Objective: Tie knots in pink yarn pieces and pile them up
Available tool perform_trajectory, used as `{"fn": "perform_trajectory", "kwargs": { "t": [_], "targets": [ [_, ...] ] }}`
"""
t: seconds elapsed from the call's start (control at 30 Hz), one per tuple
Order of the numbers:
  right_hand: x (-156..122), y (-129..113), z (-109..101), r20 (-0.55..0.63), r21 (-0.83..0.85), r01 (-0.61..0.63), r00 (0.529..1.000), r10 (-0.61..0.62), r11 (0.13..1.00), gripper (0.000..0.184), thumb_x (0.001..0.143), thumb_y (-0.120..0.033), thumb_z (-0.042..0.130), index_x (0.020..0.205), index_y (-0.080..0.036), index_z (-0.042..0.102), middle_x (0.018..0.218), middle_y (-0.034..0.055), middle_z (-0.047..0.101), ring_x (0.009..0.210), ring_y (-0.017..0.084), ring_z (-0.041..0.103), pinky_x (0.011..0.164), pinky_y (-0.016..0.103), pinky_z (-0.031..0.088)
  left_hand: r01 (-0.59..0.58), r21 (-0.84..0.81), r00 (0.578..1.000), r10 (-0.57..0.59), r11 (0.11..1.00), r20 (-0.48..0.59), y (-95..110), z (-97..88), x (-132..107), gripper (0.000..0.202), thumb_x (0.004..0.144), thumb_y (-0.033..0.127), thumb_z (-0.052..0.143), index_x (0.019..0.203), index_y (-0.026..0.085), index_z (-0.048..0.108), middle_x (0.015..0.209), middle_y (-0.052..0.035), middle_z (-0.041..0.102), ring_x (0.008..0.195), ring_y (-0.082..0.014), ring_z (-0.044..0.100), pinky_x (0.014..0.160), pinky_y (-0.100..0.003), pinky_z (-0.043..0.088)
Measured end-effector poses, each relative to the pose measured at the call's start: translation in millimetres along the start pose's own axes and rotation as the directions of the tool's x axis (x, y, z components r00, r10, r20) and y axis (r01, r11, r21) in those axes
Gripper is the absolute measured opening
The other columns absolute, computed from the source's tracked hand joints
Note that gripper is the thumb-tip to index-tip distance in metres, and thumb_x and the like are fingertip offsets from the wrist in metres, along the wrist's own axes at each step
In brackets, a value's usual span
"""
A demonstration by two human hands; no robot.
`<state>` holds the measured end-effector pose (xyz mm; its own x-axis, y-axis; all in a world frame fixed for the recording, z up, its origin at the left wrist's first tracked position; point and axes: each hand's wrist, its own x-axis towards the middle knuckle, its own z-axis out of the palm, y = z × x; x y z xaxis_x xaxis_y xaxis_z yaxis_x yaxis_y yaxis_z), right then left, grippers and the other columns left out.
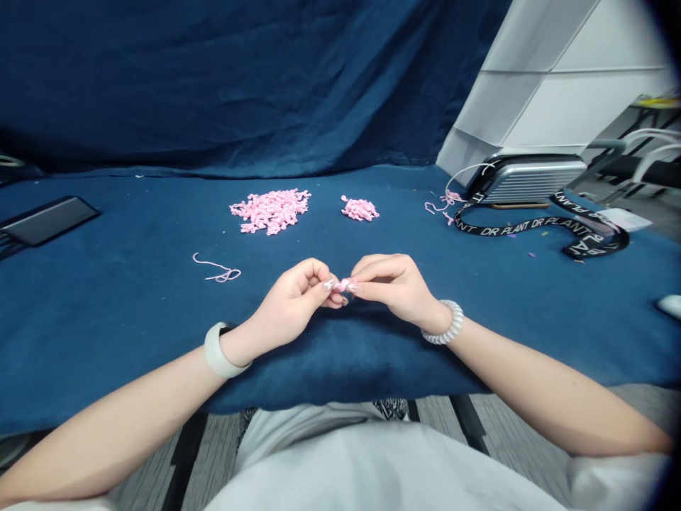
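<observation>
My left hand (pixel 290 301) and my right hand (pixel 396 287) meet in the middle of the blue cloth. Their fingertips pinch a small knotted piece of pink cord (pixel 340 285) from both sides, and the fingers partly hide it. Farther ahead lie a large heap of pink knotted cord pieces (pixel 271 211) and a smaller heap (pixel 360 209). A loose length of thin pink cord (pixel 216 270) lies left of my left hand, apart from it.
A blue cloth (pixel 133 319) covers the table, with a blue backdrop behind it. A black tablet or phone (pixel 47 220) lies at the left. At the right are a ribbed silver case (pixel 526 179), a black "DR PLANT" strap (pixel 537 226), a tangle of pink cord (pixel 444 206) and a white object (pixel 670 306).
</observation>
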<state>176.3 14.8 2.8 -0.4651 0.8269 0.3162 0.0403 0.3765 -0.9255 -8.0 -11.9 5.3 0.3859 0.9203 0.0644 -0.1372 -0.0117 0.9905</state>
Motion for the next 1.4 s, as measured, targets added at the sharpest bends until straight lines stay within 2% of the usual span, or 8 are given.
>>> {"fn": "perform_trajectory", "kwargs": {
  "t": [0.2,0.3,0.43,0.63,0.87,1.07,1.23,1.4],
  "targets": [
    [0.5,-0.4,0.2,-0.011,-0.044,-0.042,0.999,0.042,0.998,0.028,0.07,-0.036,0.064,0.071,-0.008,0.067,0.073,0.0049,0.061,0.063,0.0,0.055,0.059,0.011,0.045,0.025,-0.025,1.0,-0.025,0.999,-0.009,-2.9,-3.3,-1.1,0.018,0.083,0.03,0.058,0.085,0.013,0.05,0.082,-0.002,0.062,0.074,-0.0108,0.062,0.073,-0.026,0.053],
    [0.7,-0.9,0.5,-0.022,-0.078,-0.065,0.998,0.064,0.995,0.03,0.07,-0.037,0.063,0.071,-0.007,0.067,0.074,0.0053,0.061,0.063,0.0,0.054,0.059,0.011,0.043,0.031,0.054,0.999,-0.029,0.998,-0.032,-0.2,-2.0,-1.5,0.02,0.081,0.03,0.061,0.089,0.012,0.054,0.082,-0.003,0.063,0.072,-0.0105,0.063,0.071,-0.025,0.054],
    [0.6,-1.3,1.1,-0.013,-0.097,-0.073,0.997,0.073,0.993,0.03,0.071,-0.037,0.062,0.071,-0.007,0.067,0.074,0.0052,0.061,0.064,0.0,0.054,0.059,0.011,0.043,0.044,0.14,0.997,-0.034,0.989,-0.068,4.4,0.9,-0.7,0.023,0.079,0.03,0.063,0.079,0.01,0.054,0.073,-0.003,0.063,0.064,-0.0093,0.061,0.065,-0.023,0.054],
    [0.0,-1.2,1.4,-0.013,-0.091,-0.099,0.995,0.098,0.991,0.032,0.07,-0.039,0.062,0.072,-0.007,0.067,0.074,0.0055,0.061,0.063,0.0,0.053,0.058,0.011,0.042,0.055,0.066,0.996,-0.049,0.996,-0.079,3.4,0.8,-0.3,0.023,0.081,0.032,0.06,0.077,0.011,0.05,0.069,-0.0014,0.062,0.063,-0.0091,0.061,0.065,-0.024,0.055],
    [0.2,-0.3,4.8,-0.024,-0.156,-0.121,0.993,0.118,0.98,0.036,0.071,-0.042,0.06,0.074,-0.007,0.067,0.075,0.0055,0.061,0.062,-0.001,0.051,0.058,0.011,0.04,0.068,0.144,0.994,-0.055,0.987,-0.094,4.1,2.9,-0.6,0.027,0.076,0.033,0.065,0.09,0.011,0.056,0.078,-0.0029,0.064,0.066,-0.0101,0.062,0.061,-0.022,0.055],
    [-0.1,-2.1,1.9,0.02,-0.152,-0.094,0.995,0.098,0.984,0.038,0.075,-0.044,0.056,0.075,-0.008,0.065,0.076,0.0052,0.06,0.064,-0.001,0.051,0.061,0.011,0.041,0.06,0.151,0.99,-0.04,0.987,-0.137,6.1,3.2,0.4,0.026,0.075,0.034,0.066,0.076,0.011,0.055,0.067,-0.0021,0.062,0.057,-0.0097,0.059,0.054,-0.021,0.053],
    [-0.2,-1.1,3.2,0.056,-0.136,-0.157,0.985,0.166,0.978,0.045,0.078,-0.051,0.048,0.078,-0.007,0.057,0.075,0.0043,0.058,0.066,-0.001,0.05,0.063,0.01,0.042,0.067,0.16,0.989,-0.044,0.985,-0.143,5.2,4.2,1.0,0.029,0.075,0.038,0.064,0.073,0.012,0.051,0.063,-0.0016,0.061,0.053,-0.0091,0.058,0.05,-0.02,0.05],
    [-2.7,-2.0,13.7,0.122,-0.286,-0.149,0.974,0.19,0.947,0.044,0.076,-0.053,0.051,0.078,-0.009,0.052,0.073,0.0002,0.056,0.062,-0.003,0.044,0.058,0.007,0.035,0.051,0.253,0.99,-0.016,0.966,-0.141,1.1,4.8,-0.5,0.028,0.079,0.037,0.06,0.069,0.012,0.049,0.057,-0.0002,0.058,0.05,-0.0081,0.056,0.05,-0.018,0.047]
  ]
}}
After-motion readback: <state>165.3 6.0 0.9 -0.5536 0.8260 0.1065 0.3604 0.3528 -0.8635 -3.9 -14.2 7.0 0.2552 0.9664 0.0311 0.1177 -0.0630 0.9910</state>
